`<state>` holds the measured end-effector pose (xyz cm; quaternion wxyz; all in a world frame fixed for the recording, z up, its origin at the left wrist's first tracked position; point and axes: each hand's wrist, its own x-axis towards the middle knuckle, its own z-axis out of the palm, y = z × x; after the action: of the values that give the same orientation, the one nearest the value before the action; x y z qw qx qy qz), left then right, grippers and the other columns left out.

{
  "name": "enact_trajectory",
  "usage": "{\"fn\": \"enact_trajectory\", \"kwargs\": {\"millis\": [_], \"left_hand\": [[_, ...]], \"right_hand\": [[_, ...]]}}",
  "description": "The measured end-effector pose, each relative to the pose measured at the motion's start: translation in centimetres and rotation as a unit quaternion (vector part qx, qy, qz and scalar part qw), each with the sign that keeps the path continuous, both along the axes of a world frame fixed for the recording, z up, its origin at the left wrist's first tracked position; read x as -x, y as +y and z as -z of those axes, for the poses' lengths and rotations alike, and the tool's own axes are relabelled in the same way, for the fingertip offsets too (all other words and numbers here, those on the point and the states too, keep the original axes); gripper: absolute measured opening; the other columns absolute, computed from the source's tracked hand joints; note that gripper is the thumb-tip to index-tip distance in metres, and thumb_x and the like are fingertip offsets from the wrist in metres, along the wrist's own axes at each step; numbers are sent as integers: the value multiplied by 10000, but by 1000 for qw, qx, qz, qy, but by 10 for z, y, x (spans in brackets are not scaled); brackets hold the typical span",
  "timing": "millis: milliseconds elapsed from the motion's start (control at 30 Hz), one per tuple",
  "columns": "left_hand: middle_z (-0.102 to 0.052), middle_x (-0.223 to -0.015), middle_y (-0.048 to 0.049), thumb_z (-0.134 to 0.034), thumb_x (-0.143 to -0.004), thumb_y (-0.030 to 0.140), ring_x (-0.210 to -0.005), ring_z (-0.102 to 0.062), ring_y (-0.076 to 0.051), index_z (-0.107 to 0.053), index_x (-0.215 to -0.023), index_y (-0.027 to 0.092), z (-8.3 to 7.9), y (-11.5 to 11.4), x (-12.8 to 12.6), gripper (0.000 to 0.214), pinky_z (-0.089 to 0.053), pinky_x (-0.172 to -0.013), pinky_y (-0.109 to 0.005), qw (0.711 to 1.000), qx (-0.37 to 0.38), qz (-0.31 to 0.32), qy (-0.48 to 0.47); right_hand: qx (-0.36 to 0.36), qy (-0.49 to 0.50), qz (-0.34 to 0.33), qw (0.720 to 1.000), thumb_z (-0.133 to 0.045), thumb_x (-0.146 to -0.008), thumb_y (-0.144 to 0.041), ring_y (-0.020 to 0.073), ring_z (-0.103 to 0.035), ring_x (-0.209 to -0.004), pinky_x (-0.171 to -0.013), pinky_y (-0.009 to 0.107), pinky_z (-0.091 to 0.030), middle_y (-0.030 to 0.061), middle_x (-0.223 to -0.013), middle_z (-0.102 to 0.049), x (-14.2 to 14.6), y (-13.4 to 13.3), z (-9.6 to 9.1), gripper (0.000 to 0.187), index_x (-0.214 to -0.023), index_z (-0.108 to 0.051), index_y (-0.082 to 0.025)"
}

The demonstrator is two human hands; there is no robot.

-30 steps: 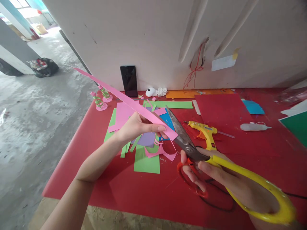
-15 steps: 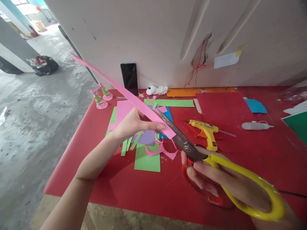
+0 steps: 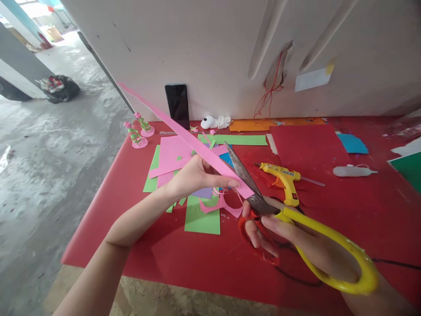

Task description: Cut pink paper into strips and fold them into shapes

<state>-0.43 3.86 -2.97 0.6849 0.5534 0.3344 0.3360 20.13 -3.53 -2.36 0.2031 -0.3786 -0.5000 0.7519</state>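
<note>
My left hand [image 3: 205, 175] pinches a long pink paper strip [image 3: 184, 134] near its lower right end, thumb on top. The strip slants up to the left over the table. In my right hand [image 3: 279, 232] is a pair of scissors [image 3: 329, 232] with one yellow and one red handle loop; my fingers pass through the loops. The dark blades [image 3: 245, 173] point up and left, one of them showing above the strip's end. The strip's lower end lies between the blades close to the pivot. Under my left hand, pink, green and purple paper pieces [image 3: 202, 219] lie in a pile.
A yellow glue gun [image 3: 283, 177] lies right of the pile, with a white bottle [image 3: 353, 171] further right. A black phone [image 3: 177, 105] leans on the wall behind. Two small pink-and-green paper figures [image 3: 138, 136] stand at the red table's [image 3: 108, 210] left edge.
My left hand and the strip have shifted right and slightly down, bringing the strip's end nearer the scissors' pivot. The scissor handles have moved a little left.
</note>
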Motion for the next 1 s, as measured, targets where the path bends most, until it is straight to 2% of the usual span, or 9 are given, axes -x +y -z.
{"fn": "enact_trajectory", "kwargs": {"millis": [133, 267, 467, 600, 733, 867, 1000], "left_hand": [[-719, -661, -3, -878, -566, 275, -625, -646, -93, -735, -684, 146, -1, -1, -3, 226, -528, -608, -190, 1000, 9, 5, -20], [-726, -674, -14, -869, -583, 311, -673, -671, -122, -734, -689, 146, -3, -1, -2, 238, -547, -651, -216, 1000, -13, 14, -18], [-740, -717, -13, -849, -613, 380, -639, -659, -108, -745, -720, 173, 0, 2, 5, 255, -536, -595, -199, 999, -47, 16, 8], [-739, -719, -15, -761, -679, 539, -694, -690, -135, -755, -725, 190, -1, 11, 16, 352, -574, -680, -236, 995, -89, -53, -4], [-738, -679, -5, -822, -615, 489, -638, -687, -136, -749, -668, 184, -4, 19, 22, 318, -584, -646, -248, 989, -98, -109, -15], [-747, -660, 9, -831, -622, 448, -613, -689, -123, -767, -681, 213, -3, 20, 25, 251, -576, -618, -224, 992, -98, -83, -20], [-765, -704, 4, -822, -645, 428, -636, -707, -133, -777, -715, 226, -2, 16, 22, 218, -592, -620, -230, 994, -91, -54, -27]], "right_hand": [[-25, 3, 9, 1000, -447, -916, -555, 65, -360, -442, -441, 217, -351, -39, -618, -461, 0, 0, 1, 363, -885, -481, -195], [-7, -8, 21, 1000, -483, -886, -603, 61, -304, -391, -375, 200, -317, -61, -551, -436, 0, -3, 2, 385, -894, -478, -218], [-8, -18, 24, 1000, -488, -883, -610, 52, -263, -360, -339, 185, -285, -75, -507, -400, -1, -5, 2, 386, -832, -465, -228], [-24, -11, 12, 1000, -483, -900, -579, 47, -278, -377, -350, 175, -277, -73, -521, -408, -4, -2, -2, 368, -844, -464, -216], [-3, -5, 2, 1000, -513, -875, -568, 47, -274, -378, -352, 178, -261, -67, -543, -445, -7, -1, -4, 354, -905, -472, -217], [49, 23, -10, 998, -472, -874, -425, 66, -352, -419, -419, 210, -346, -38, -627, -499, -8, -2, -5, 210, -913, -457, -220], [44, 15, -17, 999, -477, -837, -355, 80, -351, -460, -465, 239, -368, -12, -672, -512, -6, -1, -7, 159, -885, -473, -204]]}}
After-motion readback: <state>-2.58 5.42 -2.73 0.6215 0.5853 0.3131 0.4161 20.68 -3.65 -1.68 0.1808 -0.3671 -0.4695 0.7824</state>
